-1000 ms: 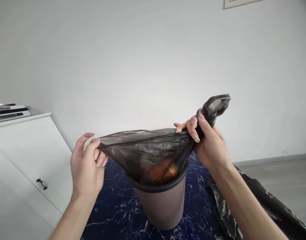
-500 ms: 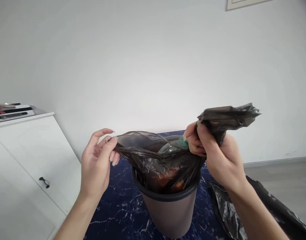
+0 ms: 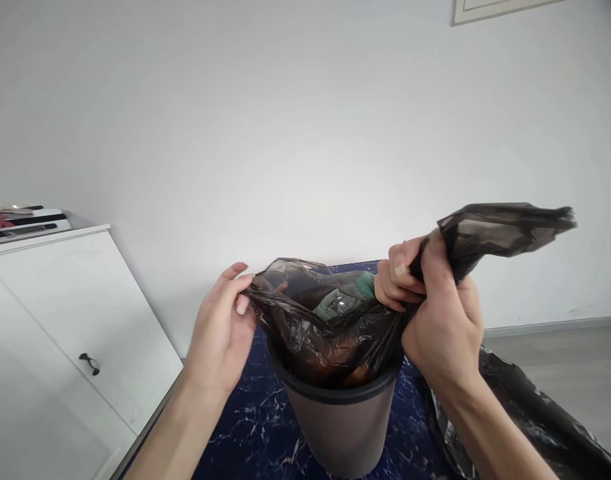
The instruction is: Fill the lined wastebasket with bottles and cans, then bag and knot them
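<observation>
A dark translucent garbage bag (image 3: pixel 330 343) lines a grey-brown trash can (image 3: pixel 342 427) with a black rim. My left hand (image 3: pixel 225 327) pinches the bag's edge at the left between thumb and fingers. Above the can's right side, my right hand (image 3: pixel 438 300) is wrapped round a gathered bunch of the same bag; the loose end sticks out to the right past my thumb. Inside the bag's mouth lies a clear plastic bottle (image 3: pixel 338 303) with a green part near my right fingers. Brownish contents show through the film lower down, too blurred to name.
The can stands on a dark blue marble-patterned surface (image 3: pixel 245 427). More black plastic bag (image 3: pixel 530 407) lies at the lower right. To the left is a white cabinet (image 3: pixel 80 333) with a black handle and some items on top. Behind is a pale wall (image 3: pixel 285 133).
My left hand has moved right, towards the can, with the bag's edge. My right hand has shifted slightly right, and the bunched end reaches further right. The bag's mouth gapes more at the left.
</observation>
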`<state>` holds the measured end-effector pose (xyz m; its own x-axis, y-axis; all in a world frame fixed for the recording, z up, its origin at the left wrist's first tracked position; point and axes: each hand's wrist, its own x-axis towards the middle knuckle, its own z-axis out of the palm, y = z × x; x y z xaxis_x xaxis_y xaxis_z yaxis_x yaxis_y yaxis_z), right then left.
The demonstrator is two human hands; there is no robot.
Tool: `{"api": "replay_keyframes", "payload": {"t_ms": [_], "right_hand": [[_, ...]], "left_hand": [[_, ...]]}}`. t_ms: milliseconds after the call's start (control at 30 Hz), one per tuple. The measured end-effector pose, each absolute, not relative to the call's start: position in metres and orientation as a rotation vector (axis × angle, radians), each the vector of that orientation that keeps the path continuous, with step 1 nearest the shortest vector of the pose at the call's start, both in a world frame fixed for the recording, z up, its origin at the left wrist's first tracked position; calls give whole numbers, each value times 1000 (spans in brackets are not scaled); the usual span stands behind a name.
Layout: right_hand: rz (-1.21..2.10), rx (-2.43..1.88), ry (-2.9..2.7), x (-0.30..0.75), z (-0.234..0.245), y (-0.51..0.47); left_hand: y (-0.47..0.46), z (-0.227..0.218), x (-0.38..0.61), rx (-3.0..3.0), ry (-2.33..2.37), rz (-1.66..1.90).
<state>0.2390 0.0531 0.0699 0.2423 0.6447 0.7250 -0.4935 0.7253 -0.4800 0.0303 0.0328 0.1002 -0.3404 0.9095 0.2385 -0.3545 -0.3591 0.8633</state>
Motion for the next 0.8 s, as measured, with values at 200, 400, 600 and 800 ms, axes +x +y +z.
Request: {"api": "replay_keyframes", "payload": {"t_ms": [200, 400, 600, 800], "right_hand": [[761, -121, -1000, 222, 96, 42], [608, -136, -1070, 211, 133, 49], [525, -81, -1043, 211, 165, 67], [394, -96, -933, 236, 205, 72]], "left_hand": [[21, 93, 41, 841, 831, 1821], [22, 104, 42, 745, 688, 1871], [34, 136, 55, 765, 611, 1910], [36, 165, 61, 909, 495, 1953]]}}
